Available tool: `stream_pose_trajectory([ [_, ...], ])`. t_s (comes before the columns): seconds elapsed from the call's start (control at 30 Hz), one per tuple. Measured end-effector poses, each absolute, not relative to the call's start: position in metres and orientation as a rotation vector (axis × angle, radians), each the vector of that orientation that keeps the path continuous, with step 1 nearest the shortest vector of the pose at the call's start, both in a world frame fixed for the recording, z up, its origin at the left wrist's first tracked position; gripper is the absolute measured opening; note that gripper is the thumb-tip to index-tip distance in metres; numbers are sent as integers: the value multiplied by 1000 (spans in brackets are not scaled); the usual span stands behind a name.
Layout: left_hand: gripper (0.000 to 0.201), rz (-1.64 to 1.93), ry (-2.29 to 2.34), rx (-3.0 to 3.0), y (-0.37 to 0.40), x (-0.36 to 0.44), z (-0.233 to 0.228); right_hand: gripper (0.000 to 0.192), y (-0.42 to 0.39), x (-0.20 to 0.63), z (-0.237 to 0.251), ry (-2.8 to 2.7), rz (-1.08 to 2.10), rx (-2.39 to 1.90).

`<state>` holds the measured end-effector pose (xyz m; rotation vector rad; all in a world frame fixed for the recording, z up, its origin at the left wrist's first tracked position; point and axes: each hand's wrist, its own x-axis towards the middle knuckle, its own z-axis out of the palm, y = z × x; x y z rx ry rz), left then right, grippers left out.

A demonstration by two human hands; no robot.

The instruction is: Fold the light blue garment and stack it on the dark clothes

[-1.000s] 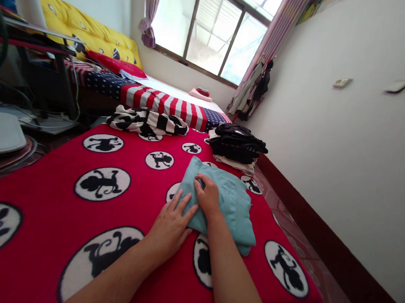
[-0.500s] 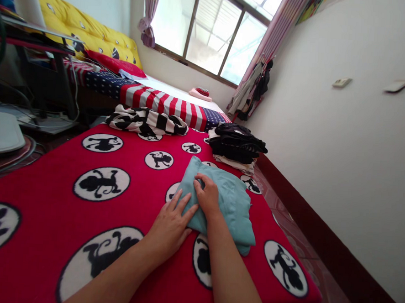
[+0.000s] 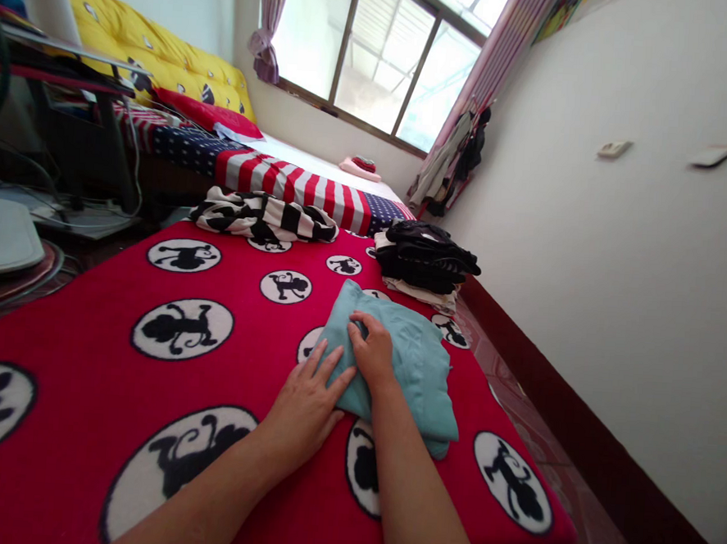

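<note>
A folded teal garment (image 3: 416, 365) lies flat on the red blanket (image 3: 234, 371), which has black figures in white circles. My left hand (image 3: 310, 400) rests at the garment's left edge, fingers spread, some of them on the cloth. On top of the garment, near its upper left, lies my right hand (image 3: 372, 350); its fingers are bent a little and apart, and neither hand grips the cloth. Behind the garment stands a stack of folded dark clothes (image 3: 426, 255) with pale pieces at the bottom.
A crumpled black-and-white cloth (image 3: 262, 216) lies at the blanket's far edge. Beyond it is a bed with a stars-and-stripes cover (image 3: 288, 181). At the left are a desk (image 3: 61, 73) and a white stool seat (image 3: 2, 238). The wall (image 3: 615, 279) runs along the right.
</note>
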<state>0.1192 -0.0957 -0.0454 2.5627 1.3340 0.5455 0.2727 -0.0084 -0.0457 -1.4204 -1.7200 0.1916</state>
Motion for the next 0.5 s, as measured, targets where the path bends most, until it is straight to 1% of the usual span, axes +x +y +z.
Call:
stream_pose_trajectory([
  [0.5,58,541,1323,2573,-96,118,-46,18,-8,273,-47,-1720,189,-1416],
])
